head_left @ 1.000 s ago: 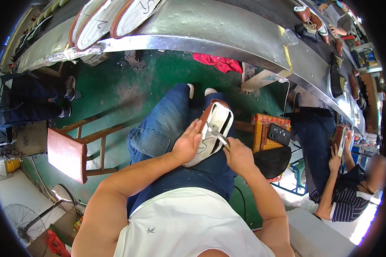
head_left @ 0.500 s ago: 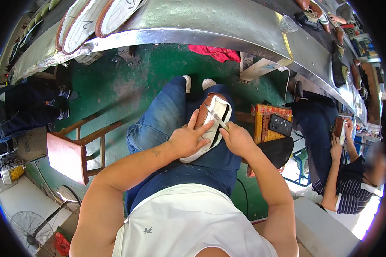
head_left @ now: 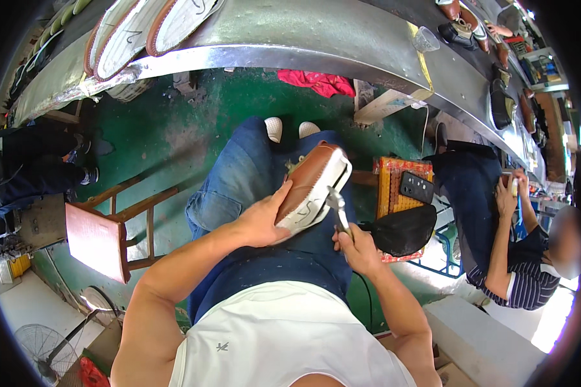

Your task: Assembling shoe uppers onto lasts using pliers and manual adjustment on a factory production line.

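Note:
My left hand [head_left: 265, 219] grips a brown leather shoe [head_left: 305, 178] by its near end, fingers along the brown upper. The shoe lies tilted over my lap, its white underside with a dark pen mark turned toward the right. In my right hand [head_left: 360, 248] are steel lasting pincers [head_left: 336, 203], held by the handles. Their metal head points up, close beside the white underside; whether it touches I cannot tell.
Ahead runs a metal-edged bench [head_left: 284, 61] bearing white-bottomed shoes [head_left: 124, 51]. A wooden stool [head_left: 97, 238] stands left. On the right, a woven-topped seat [head_left: 388, 190] carries a phone [head_left: 416, 187] and a black pouch [head_left: 403, 231]. Another person [head_left: 519, 264] sits beyond, handling a shoe.
My right hand has drawn back toward me with the pincers, away from the shoe. The shoe has rolled, showing more brown upper, and my left hand has shifted from its underside to its near end.

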Tool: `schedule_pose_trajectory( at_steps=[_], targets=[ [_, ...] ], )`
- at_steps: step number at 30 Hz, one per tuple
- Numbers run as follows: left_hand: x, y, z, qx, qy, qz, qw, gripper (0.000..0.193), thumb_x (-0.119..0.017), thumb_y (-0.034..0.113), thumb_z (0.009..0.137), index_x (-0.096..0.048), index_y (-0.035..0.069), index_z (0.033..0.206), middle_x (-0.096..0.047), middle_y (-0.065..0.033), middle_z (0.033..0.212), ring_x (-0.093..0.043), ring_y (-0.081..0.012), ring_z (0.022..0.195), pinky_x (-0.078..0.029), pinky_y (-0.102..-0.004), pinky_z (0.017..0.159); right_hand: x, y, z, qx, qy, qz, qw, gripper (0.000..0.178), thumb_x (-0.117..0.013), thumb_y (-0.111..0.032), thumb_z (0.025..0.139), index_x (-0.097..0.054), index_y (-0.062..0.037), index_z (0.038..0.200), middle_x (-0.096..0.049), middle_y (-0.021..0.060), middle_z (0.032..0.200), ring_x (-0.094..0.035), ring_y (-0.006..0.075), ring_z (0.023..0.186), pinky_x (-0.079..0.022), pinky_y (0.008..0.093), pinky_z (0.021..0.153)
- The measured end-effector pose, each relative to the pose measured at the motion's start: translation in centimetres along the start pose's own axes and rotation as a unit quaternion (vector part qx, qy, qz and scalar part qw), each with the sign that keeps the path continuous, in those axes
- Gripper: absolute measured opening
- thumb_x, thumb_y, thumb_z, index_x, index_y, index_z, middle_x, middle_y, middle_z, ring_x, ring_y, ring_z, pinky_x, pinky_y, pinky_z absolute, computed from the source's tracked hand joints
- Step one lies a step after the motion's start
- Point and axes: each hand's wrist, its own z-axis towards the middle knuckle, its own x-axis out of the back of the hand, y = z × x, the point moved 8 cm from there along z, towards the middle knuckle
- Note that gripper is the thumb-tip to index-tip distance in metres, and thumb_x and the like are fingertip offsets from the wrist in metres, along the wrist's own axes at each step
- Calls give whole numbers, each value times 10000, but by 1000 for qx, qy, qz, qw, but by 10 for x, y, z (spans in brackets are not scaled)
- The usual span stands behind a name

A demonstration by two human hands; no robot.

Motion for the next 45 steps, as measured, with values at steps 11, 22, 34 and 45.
schedule_pose_trajectory(
  at_steps=[11,22,34,45],
  targets=[
    [109,157,19,-175,99,-81,976,595,-855,214,789,-547,-8,1247,-712,-132,1099,-673,-168,942,-542,-318,831,10,24,-28,-41,85,173,980,271,-590,-144,988,-574,31,1195,-662,71,935,-634,116,759,-521,279,688],
    [-43,-52,69,124,0,-496,859,614,-343,511,1099,-566,25,1402,-663,-119,1279,-640,-210,1116,-510,-355,989,25,-60,3,34,-65,-99,992,365,-626,-197,959,-570,66,1206,-670,276,1078,-645,457,1039,-507,469,926],
    [-41,-38,53,-7,7,-548,837,692,-390,530,1082,-330,45,1571,-533,-120,1426,-517,-197,1279,-401,-338,1108,-6,-68,42,4,-102,-200,974,298,-601,-273,974,-607,20,1032,-678,282,904,-651,477,909,-499,556,820],
    [-37,-22,64,0,23,-536,844,759,-669,379,997,-304,88,1596,-527,-96,1456,-524,-197,1292,-427,-352,1096,-59,2,20,-190,-128,357,906,254,-560,-284,1054,-619,-40,1091,-609,29,811,-621,71,734,-418,213,456]
  ],
)
